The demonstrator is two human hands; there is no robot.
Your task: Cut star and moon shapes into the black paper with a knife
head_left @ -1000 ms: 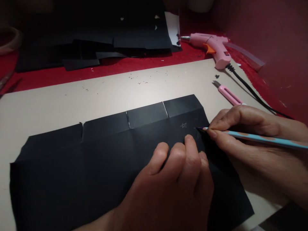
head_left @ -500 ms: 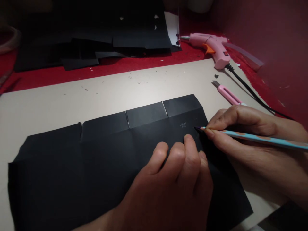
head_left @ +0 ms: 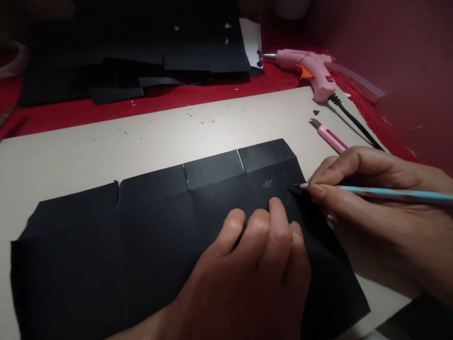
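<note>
red tabletop (head_left: 212, 94) carries a big beige board (head_left: 106, 151). on it lies the black paper sheet (head_left: 123, 236), flaps cut along its 12 o'clock edge. left hand (head_left: 255, 278) presses it flat, fingers curled together. right hand (head_left: 371, 208) at 3 o'clock pinches a blue pencil (head_left: 371, 192), tip on the paper. pink glue gun (head_left: 311, 71) and pink cutter (head_left: 331, 137) sit at 1 o'clock.
</note>
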